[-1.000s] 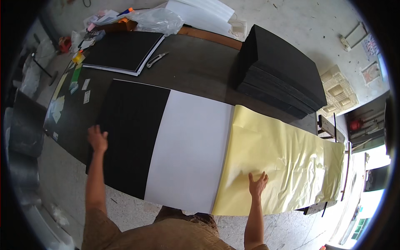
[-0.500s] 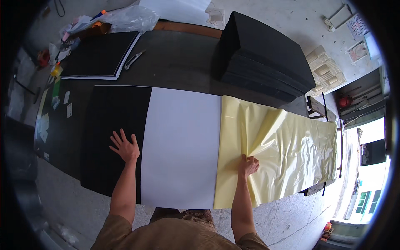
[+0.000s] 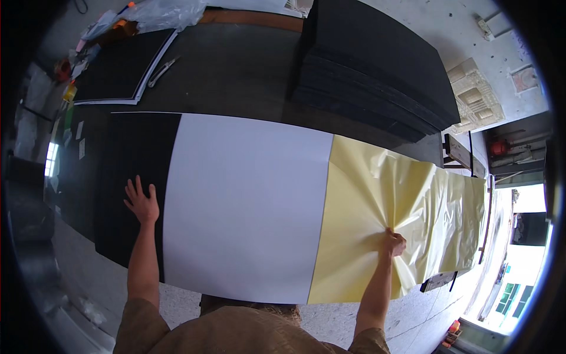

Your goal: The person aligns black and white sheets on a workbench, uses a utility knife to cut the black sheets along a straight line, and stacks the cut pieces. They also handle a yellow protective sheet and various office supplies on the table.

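My left hand (image 3: 143,203) lies with fingers spread on a black sheet (image 3: 135,141) at the left side of the table. To the right of the black part stretches a smooth white surface (image 3: 247,206). A glossy pale yellow film (image 3: 345,189) meets the white along a nearly straight edge and runs to the table's right end. My right hand (image 3: 397,243) is closed on a bunched fold of this film, with creases fanning out from the fist. Whether the white and black are layers of one sheet I cannot tell.
A tall stack of black boards (image 3: 377,53) stands at the back right of the dark table (image 3: 236,65). Black sheets with white edges (image 3: 121,68) lie at the back left, beside a utility knife (image 3: 162,72). Behind them is crumpled clear plastic (image 3: 171,15).
My right hand has moved right with the gripped film. The white surface shows wider, and the film's left edge has shifted right. The head view has shifted somewhat; my left hand stays flat on the black.
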A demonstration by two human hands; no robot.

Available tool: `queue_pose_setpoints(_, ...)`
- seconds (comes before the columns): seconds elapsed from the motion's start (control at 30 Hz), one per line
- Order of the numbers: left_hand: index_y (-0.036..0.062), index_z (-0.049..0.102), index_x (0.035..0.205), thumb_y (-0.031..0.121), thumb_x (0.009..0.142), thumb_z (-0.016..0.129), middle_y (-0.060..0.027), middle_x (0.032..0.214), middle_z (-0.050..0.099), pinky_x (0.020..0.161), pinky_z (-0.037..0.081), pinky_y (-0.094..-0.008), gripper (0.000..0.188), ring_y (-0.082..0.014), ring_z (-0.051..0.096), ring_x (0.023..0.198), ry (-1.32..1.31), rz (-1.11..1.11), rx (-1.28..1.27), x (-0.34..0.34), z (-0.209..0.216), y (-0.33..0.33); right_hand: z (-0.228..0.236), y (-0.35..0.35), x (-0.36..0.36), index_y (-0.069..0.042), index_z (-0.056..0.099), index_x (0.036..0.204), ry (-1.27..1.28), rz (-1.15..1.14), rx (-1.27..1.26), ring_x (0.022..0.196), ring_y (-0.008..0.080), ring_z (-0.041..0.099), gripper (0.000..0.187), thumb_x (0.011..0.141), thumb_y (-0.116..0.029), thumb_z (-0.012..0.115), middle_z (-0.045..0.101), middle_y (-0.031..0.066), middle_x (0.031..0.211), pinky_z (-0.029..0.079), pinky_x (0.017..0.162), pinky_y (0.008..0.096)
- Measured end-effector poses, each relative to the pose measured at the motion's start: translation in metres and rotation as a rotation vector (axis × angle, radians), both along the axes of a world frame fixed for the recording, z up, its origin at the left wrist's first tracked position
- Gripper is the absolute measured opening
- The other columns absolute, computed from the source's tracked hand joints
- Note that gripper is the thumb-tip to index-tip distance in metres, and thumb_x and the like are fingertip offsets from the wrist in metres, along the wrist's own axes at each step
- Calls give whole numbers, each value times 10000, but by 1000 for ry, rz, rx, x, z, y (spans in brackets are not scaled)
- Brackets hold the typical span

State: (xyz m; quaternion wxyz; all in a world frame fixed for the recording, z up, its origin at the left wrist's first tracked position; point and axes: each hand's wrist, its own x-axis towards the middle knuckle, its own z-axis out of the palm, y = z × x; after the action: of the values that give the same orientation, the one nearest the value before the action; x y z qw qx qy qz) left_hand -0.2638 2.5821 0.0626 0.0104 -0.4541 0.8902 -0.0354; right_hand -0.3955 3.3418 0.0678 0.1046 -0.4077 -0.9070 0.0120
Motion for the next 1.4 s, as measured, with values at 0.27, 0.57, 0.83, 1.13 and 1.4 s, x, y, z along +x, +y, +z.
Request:
queue_pose_setpoints(0.27,245,240,1507,519,997,314,-84,1569,188,1144,116,-592,584,-287,170,1450,-16,-1,-76,17,-26,-22,13,171,-45,-102,756,828,-92,-84,77,945,332,637,369,721,-455,757,674,116,1009,487,876,480)
queue_pose_setpoints(0.57,246,266,1504,514,1007,288,-86,1561,222,1129,177,-563,564,-279,220,1436,-17,-31,-107,25,-30,-44,39,356,-75,-164,754,894,-169,-249,67,864,301,659,415,734,-547,738,727,57,925,483,828,478)
queue_pose_setpoints(0.83,200,309,1486,403,1037,295,-140,1523,291,1111,316,-422,493,-315,304,1394,27,-180,-158,18,-41,-53,36,392,-93,-144,642,1151,-68,-156,420,1032,349,589,528,809,-544,673,627,140,1141,478,843,467)
queue_pose_setpoints(1.13,274,250,1506,471,1029,239,-77,1554,242,1101,262,-554,516,-283,245,1426,-91,-25,-150,27,-36,-42,16,103,-57,-113,313,1480,-466,849,170,1447,368,147,695,888,-364,578,164,164,1572,113,1115,625)
queue_pose_setpoints(1.4,263,217,1514,518,1014,219,-81,1569,200,1055,250,-647,561,-310,206,1436,-194,27,-126,8,-30,-31,64,115,-99,-49,499,1350,-540,785,211,1387,406,260,588,898,-417,578,391,229,1446,174,1120,588)
